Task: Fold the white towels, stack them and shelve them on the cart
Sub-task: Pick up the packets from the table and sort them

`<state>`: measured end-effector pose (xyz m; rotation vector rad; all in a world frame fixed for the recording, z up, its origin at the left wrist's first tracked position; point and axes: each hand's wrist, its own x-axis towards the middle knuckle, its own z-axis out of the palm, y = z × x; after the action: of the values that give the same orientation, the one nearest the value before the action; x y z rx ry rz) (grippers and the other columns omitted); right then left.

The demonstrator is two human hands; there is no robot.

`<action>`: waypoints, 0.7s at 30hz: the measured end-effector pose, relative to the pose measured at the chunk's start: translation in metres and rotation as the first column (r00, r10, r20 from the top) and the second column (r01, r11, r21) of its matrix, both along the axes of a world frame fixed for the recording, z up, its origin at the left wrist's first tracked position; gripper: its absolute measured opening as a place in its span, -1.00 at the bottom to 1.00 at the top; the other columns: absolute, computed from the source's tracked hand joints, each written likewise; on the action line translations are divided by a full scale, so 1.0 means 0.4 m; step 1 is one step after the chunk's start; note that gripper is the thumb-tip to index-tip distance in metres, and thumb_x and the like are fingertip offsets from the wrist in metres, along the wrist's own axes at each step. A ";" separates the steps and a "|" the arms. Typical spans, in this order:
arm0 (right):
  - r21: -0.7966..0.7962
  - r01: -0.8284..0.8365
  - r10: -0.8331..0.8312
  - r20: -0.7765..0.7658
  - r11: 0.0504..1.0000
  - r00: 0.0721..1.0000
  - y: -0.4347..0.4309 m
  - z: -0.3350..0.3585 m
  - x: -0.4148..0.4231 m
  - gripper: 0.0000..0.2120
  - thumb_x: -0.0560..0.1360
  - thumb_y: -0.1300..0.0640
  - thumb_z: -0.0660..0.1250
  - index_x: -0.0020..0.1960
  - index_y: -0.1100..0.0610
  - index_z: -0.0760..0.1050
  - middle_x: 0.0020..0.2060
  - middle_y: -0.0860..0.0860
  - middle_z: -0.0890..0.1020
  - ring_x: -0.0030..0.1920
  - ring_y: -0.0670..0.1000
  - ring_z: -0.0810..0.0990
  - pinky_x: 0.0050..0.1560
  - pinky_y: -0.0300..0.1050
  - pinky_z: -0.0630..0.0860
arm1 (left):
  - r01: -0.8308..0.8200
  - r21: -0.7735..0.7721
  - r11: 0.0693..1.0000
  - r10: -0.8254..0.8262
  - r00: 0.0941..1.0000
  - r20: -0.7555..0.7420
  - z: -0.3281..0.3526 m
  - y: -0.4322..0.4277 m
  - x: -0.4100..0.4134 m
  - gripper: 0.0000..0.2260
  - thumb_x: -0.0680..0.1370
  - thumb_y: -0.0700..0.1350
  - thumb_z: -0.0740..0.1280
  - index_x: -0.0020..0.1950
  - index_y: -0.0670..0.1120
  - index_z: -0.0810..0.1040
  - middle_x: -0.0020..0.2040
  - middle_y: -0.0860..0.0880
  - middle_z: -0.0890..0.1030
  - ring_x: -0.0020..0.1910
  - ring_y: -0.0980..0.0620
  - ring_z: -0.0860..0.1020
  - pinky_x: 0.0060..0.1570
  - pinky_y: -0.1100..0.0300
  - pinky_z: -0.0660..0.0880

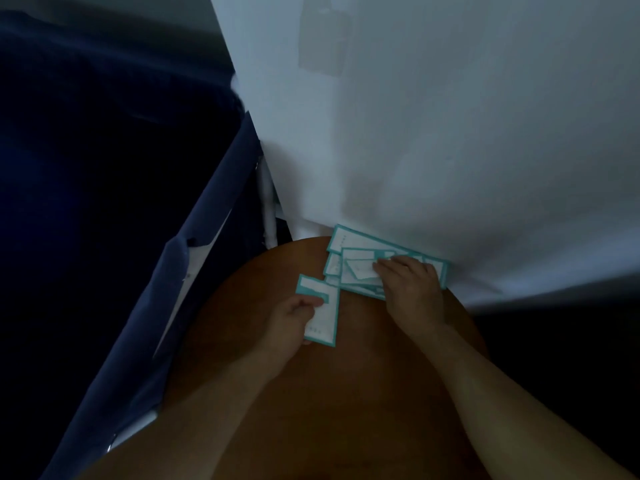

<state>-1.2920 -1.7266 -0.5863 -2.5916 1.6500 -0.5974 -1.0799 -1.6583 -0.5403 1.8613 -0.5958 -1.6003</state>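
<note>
Pinching one card (328, 320), left hand (292, 322); right hand (412, 289) rests on pile (356, 244) part-hidden under cloth (450, 150).

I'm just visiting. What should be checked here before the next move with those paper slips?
1. One teal-edged slip held in the left grip: ok.
2. Does the right grip pinch a slip from the slip pile: cannot tell.
3. Pile fully on the brown table: cannot tell, it meets the white cloth.
4. Cloth folded: not ok, spread out.
5. Room inside the blue fabric bin: cannot tell, too dark.
</note>
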 end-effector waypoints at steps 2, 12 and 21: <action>-0.037 -0.041 0.046 0.156 0.998 0.987 0.028 0.017 0.014 -0.72 0.46 0.19 0.22 0.01 0.10 0.68 0.06 0.01 0.70 0.12 0.10 0.54 0.09 0.00 0.38 | -0.032 0.036 0.999 0.033 0.999 -0.027 0.015 -0.003 0.007 -0.90 0.60 -0.18 0.31 -0.02 -0.05 0.62 -0.06 -0.08 0.65 -0.17 0.00 0.58 -0.29 0.20 0.44; -0.051 -0.232 0.231 0.433 0.971 0.871 0.141 0.017 0.077 -0.83 0.55 0.21 0.27 0.02 0.02 0.59 0.24 0.15 0.56 0.33 0.21 0.44 0.37 0.05 0.37 | 0.040 0.026 0.999 -0.033 0.972 -0.232 0.028 0.036 0.026 -0.76 0.54 -0.23 0.41 0.20 -0.14 0.55 -0.07 -0.08 0.70 -0.16 0.01 0.67 -0.27 0.15 0.58; 0.746 -0.061 -0.618 0.592 0.663 0.517 0.163 0.112 0.141 -0.91 0.55 0.14 0.40 -0.13 0.02 0.57 -0.23 -0.14 0.68 -0.12 -0.01 0.64 -0.10 -0.16 0.58 | -0.081 -0.091 0.993 0.073 0.993 -0.096 0.081 0.096 0.023 -0.81 0.53 -0.31 0.41 0.07 -0.09 0.55 -0.03 -0.09 0.69 -0.14 0.03 0.69 -0.20 0.17 0.61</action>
<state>-1.2356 -1.6615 -0.5413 -1.1270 1.5109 -0.8058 -1.0708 -1.6200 -0.5078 1.7106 -0.5432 -1.5712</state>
